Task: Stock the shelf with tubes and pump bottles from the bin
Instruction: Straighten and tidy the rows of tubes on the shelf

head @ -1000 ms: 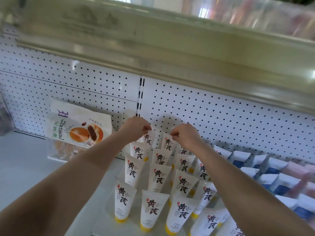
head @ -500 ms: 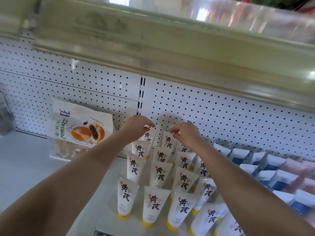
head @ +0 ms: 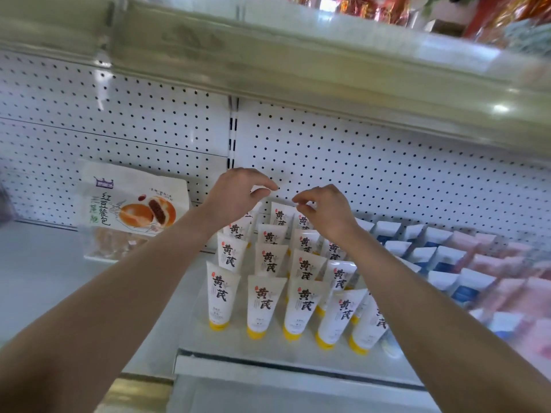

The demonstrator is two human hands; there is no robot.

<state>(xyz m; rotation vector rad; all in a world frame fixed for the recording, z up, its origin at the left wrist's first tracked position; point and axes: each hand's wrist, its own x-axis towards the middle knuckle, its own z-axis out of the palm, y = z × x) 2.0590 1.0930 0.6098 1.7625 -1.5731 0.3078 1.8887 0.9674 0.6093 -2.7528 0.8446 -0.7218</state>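
I'm holding both arms out over the shelf (head: 274, 350), w/ my hands hovering above the back rows of the tubes (head: 222, 296). My left hand (head: 235, 201) is hanging palm-down w/ fingers loosely curled, thumb & forefinger apart, gripping nothing. My right hand (head: 326, 214) is hovering just beside it, w/ a small gap btwn the two. Its fingers are also loosely bent, & its thumb & forefinger tips are sitting close together w/ nothing pinched btwn them. Those tips are hovering v. near the top edge of a rear tube; can't tell if they're touching it.

The tubes are standing cap-down in rows, w/ white bodies & black characters facing me. Their yellow caps are resting on the shelf & their flat crimped ends are pointing up. The front row is showing five side by side, the right-most ones tilting a bit to the right. The rows behind are running back toward the pegboard (head: 372, 162), the rearmost partly hiding under my hands.

To the left, a bread bag (head: 134, 210) is leaning against the pegboard, near the rear tubes. To the right of the tubes, blue-and-white packs (head: 441, 259) are sitting in rows, & further right pink packs (head: 507, 265) are showing blurred. The upper shelf edge (head: 298, 73) is running across overhead, w/ red & gold packaging (head: 372, 7) showing blurred on top.
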